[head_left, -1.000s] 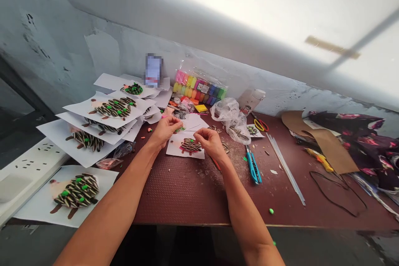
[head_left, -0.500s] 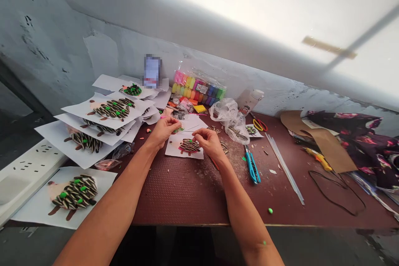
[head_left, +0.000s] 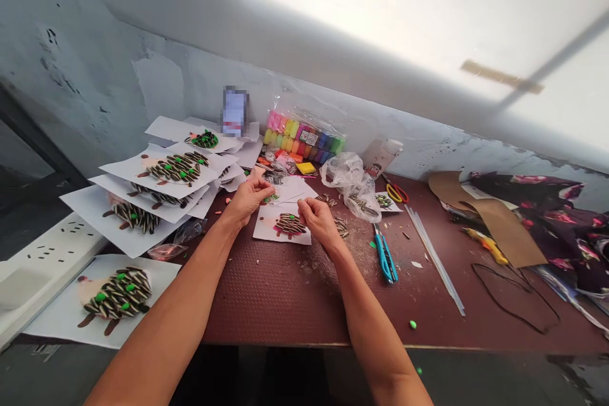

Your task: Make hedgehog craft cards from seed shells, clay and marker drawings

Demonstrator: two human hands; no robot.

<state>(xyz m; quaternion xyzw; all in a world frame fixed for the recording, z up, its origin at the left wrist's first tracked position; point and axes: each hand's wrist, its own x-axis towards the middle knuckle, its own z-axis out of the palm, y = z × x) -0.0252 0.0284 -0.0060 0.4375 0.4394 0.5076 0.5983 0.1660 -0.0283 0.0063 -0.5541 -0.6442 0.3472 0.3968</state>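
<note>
On the dark red table lies a white sheet [head_left: 264,228] bearing a hedgehog figure [head_left: 290,224] of striped seeds, with a green dab near its top. My left hand [head_left: 246,203] is over the sheet's upper left corner, thumb and fingertips pinched together at a small bit of green. My right hand [head_left: 318,219] is at the figure's right side, its fingers curled and closed; anything between them is too small to name. Behind the hands are further white papers [head_left: 291,189]. Loose striped seeds [head_left: 340,226] lie just right of my right hand.
Stacked hedgehog sheets [head_left: 128,168] and a power strip [head_left: 57,250] stand left. Behind are a phone [head_left: 235,111], coloured clay packs [head_left: 304,136] and a plastic bag [head_left: 347,181]. Rightward lie a blue cutter [head_left: 386,257], scissors [head_left: 396,193], clear sticks [head_left: 435,260] and a yellow glue gun [head_left: 492,247].
My right hand has shifted slightly right and down, its fingers more closed. My left hand has barely moved. The whole view has shifted a little.
</note>
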